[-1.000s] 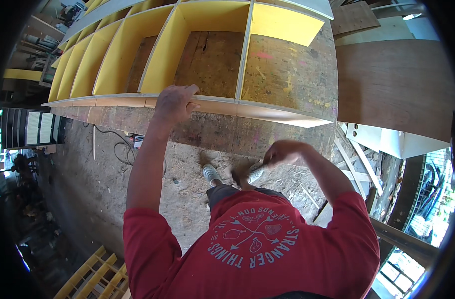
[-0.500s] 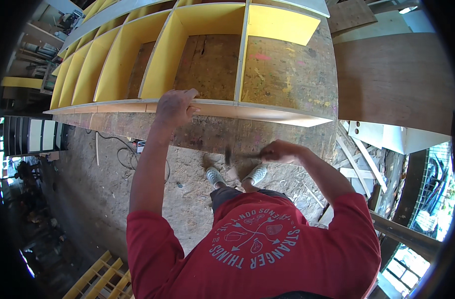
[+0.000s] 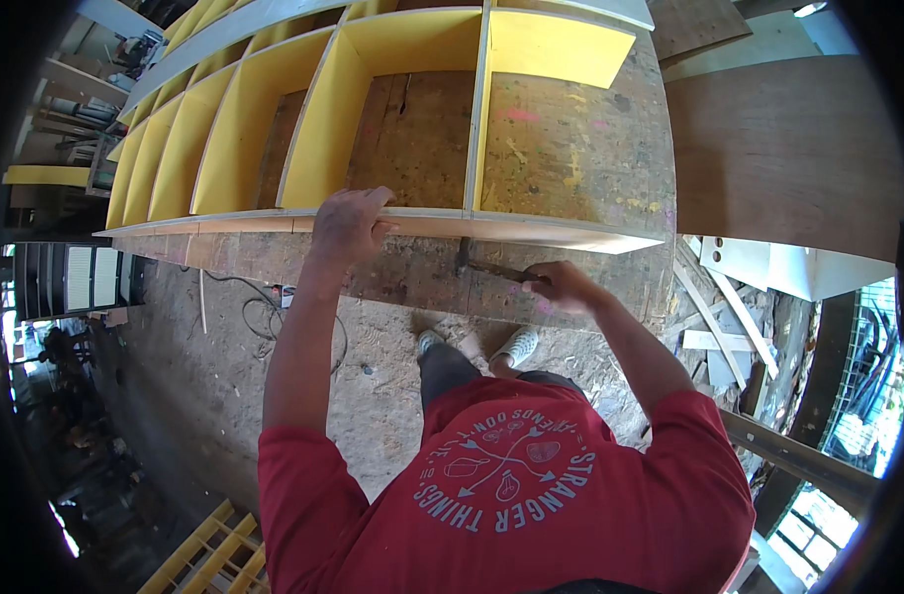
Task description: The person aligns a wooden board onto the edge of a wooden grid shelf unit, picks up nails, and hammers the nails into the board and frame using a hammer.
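Observation:
My right hand [image 3: 567,287] is closed round the handle of a hammer [image 3: 501,270]. The hammer's dark head is up against the outer face of a long board [image 3: 541,229], close to where a divider [image 3: 479,119] meets it; whether it touches, I cannot tell. This board forms the near side of a yellow shelf frame [image 3: 313,148] lying on a worn workbench [image 3: 561,148]. With my left hand [image 3: 349,224] I grip the top edge of the same board, left of the hammer, fingers curled over to its inner side.
Large brown plywood sheets [image 3: 778,148] stand to the right of the bench. Wood offcuts [image 3: 719,317] litter the floor below them. A dark cable [image 3: 264,317] lies coiled on the dusty floor at left. Another yellow frame [image 3: 209,554] is at the lower left.
My right hand has swung the hammer up and forward, from over the floor to the board's outer face. My left hand keeps its hold on the edge.

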`<state>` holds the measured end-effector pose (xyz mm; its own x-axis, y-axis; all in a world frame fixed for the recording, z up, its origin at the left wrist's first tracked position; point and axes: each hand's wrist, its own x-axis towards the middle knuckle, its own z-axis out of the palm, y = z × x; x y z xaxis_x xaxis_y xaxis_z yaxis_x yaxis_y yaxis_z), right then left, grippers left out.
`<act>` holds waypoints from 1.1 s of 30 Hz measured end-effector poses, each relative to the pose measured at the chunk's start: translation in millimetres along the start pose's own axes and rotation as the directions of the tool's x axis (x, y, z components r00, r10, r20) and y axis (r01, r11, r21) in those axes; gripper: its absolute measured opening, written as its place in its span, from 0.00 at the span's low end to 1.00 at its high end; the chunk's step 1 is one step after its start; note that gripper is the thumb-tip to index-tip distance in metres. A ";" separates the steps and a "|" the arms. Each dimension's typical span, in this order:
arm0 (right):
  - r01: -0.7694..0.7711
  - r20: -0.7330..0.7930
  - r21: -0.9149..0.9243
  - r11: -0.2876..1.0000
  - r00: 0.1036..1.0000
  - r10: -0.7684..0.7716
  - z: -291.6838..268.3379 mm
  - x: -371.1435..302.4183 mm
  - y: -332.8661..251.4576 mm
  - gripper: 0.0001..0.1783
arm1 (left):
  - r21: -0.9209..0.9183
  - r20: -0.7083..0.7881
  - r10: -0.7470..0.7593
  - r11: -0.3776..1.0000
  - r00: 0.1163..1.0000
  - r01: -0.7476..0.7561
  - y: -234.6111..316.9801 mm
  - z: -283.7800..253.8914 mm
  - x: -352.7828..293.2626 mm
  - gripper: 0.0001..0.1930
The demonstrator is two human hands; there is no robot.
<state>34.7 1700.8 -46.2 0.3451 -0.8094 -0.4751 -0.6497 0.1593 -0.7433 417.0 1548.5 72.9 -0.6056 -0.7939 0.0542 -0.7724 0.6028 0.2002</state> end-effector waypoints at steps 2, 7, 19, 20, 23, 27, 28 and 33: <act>-0.035 0.062 0.037 0.999 0.998 0.033 -6.3 -12.0 -28.9 0.17 | -0.009 0.008 -0.016 1.000 1.000 0.016 -2.7 4.4 -5.1 0.20; -0.168 -0.032 -0.111 0.979 0.986 0.165 1.6 -19.2 -13.2 0.21 | -0.080 0.047 0.014 0.997 0.999 -0.010 -6.6 0.1 4.7 0.17; -0.270 -0.217 -0.003 0.963 0.940 0.263 53.4 -7.2 8.3 0.26 | -0.332 0.173 0.039 0.943 0.984 0.021 -15.4 3.9 19.8 0.29; -0.285 -0.202 0.008 0.958 0.938 0.281 59.7 -9.9 18.3 0.26 | -0.349 0.219 0.014 0.935 0.976 0.066 -13.3 -1.1 23.0 0.29; -0.344 -0.185 -0.079 0.936 0.927 0.326 72.3 -24.7 29.2 0.25 | -0.380 0.272 0.047 0.923 0.961 0.062 -19.1 -4.3 30.3 0.28; -0.373 -0.193 -0.084 0.924 0.916 0.352 75.1 -33.3 30.4 0.25 | -0.404 0.283 0.106 0.914 0.953 0.018 -27.4 -2.0 34.2 0.26; -0.372 -0.198 -0.085 0.924 0.915 0.351 76.0 -34.0 31.5 0.25 | -0.409 0.286 0.118 0.912 0.951 0.010 -28.0 -1.6 35.6 0.26; -0.351 -0.201 -0.131 0.927 0.925 0.322 81.6 -39.7 39.8 0.25 | -0.414 0.269 0.114 0.910 0.956 0.008 -28.0 2.7 28.6 0.22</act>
<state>50.3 1785.4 -95.4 -0.0254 -0.8112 -0.5842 -0.8122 0.3575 -0.4611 420.7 1509.1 66.2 -0.7190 -0.6690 -0.1885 -0.6282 0.5094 0.5881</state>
